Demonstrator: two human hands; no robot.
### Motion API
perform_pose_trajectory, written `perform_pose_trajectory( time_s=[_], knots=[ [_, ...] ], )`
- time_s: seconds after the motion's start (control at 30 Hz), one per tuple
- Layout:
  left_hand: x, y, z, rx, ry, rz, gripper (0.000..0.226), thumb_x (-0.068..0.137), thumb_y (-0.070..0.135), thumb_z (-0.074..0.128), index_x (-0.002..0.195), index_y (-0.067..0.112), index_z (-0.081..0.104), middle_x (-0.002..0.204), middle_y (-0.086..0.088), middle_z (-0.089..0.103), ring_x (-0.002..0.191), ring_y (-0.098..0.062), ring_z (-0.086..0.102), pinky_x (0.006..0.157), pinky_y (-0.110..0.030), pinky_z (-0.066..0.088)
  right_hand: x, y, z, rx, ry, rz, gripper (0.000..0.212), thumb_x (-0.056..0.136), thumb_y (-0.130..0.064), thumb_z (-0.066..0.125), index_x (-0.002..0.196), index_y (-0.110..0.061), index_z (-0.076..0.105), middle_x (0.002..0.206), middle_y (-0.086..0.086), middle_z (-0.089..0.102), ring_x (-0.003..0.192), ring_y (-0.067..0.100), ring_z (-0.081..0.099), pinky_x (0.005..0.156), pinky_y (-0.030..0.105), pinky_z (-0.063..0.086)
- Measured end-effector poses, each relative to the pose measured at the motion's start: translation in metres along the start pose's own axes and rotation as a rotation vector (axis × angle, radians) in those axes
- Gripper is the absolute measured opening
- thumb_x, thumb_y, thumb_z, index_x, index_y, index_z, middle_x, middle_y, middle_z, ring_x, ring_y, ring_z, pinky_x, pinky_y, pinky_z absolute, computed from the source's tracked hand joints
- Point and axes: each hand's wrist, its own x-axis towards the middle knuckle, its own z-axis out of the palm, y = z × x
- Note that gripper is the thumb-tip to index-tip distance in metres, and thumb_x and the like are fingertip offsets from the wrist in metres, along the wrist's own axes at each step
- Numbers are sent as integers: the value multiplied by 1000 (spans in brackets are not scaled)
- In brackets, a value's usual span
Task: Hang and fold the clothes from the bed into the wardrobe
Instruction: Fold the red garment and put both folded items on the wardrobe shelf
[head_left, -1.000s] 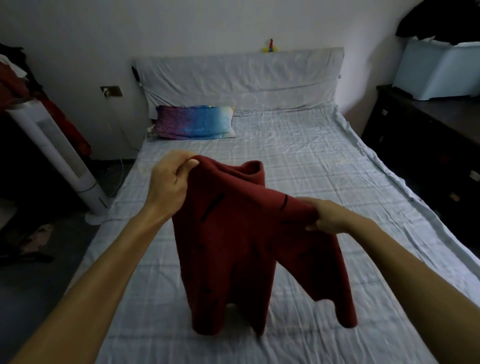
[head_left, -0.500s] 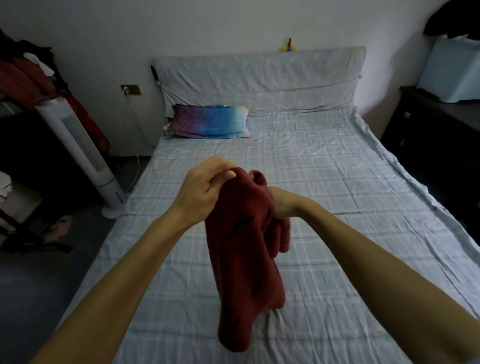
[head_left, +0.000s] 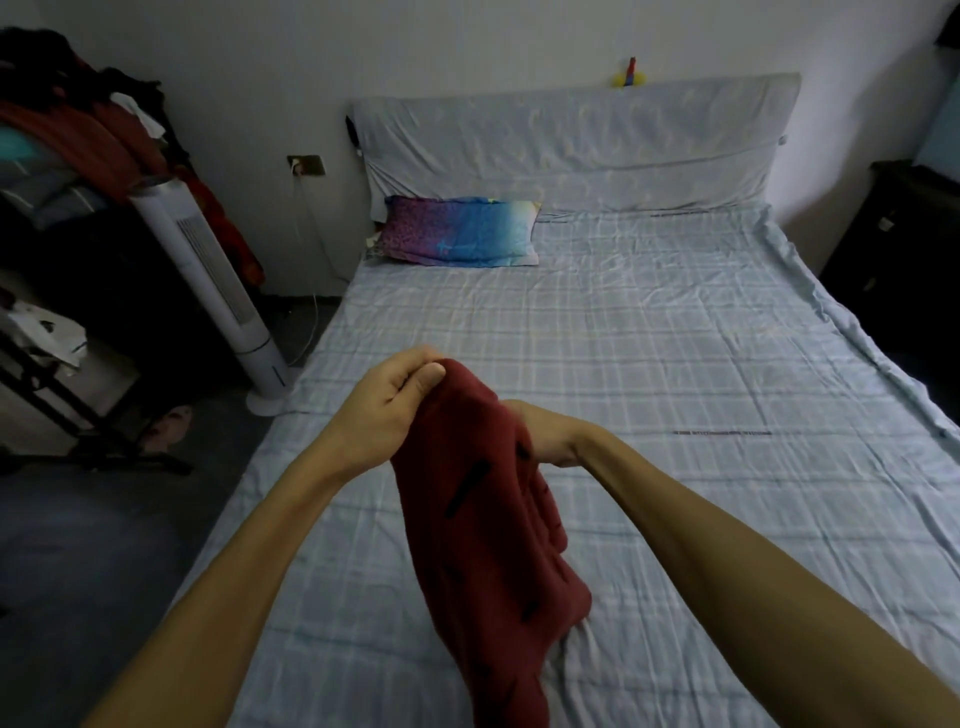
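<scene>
This is the folding step. The left hand (head_left: 392, 410) pinches the upper edge of the red shirt (head_left: 488, 551), which hangs over the bed (head_left: 649, 364) near its front edge. The right hand (head_left: 543, 434) sits behind the cloth; I cannot tell how its fingers are. Next it likely needs laying flat. No wardrobe shows.

There are two hands, a left hand (head_left: 387, 410) and a right hand (head_left: 543, 434), one garment (head_left: 483, 525), one bed (head_left: 649, 338), one pillow (head_left: 462, 232), one fan (head_left: 218, 280) and one socket (head_left: 306, 165).
</scene>
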Motion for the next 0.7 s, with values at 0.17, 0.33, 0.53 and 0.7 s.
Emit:
perform_pose_trajectory(
  time_s=[0.17,0.33,0.53,0.7],
  knots=[
    [-11,-29,-3,32,330,-234,50,99,29,43,52,14,34,41,12,33,39,-2,32,42,-10,28,-3,-16,27,76,-157,-32,30,89,2,49,83,-26,59,82,-12,62,74,-3,58,70,14,48],
    [-21,-47,-3,12,432,-276,57,92,38,52,47,12,30,44,-1,27,38,-5,25,41,-19,27,-2,-11,68,136,-223,-28,46,83,18,42,86,-23,61,77,-16,66,73,0,60,68,23,51],
    [-32,-59,-3,382,336,-558,55,80,58,62,107,10,64,97,-10,67,94,-24,62,79,-29,44,-3,-13,103,172,-176,-49,55,70,22,42,113,-7,61,96,-7,64,78,-3,60,71,15,51],
    [-50,-84,-18,532,-20,-739,71,68,77,54,54,8,48,51,-5,50,52,-19,51,51,-30,36,-3,-9,138,135,-167,-113,40,78,10,47,110,-8,64,101,-1,66,89,9,61,81,23,50]
  ],
)
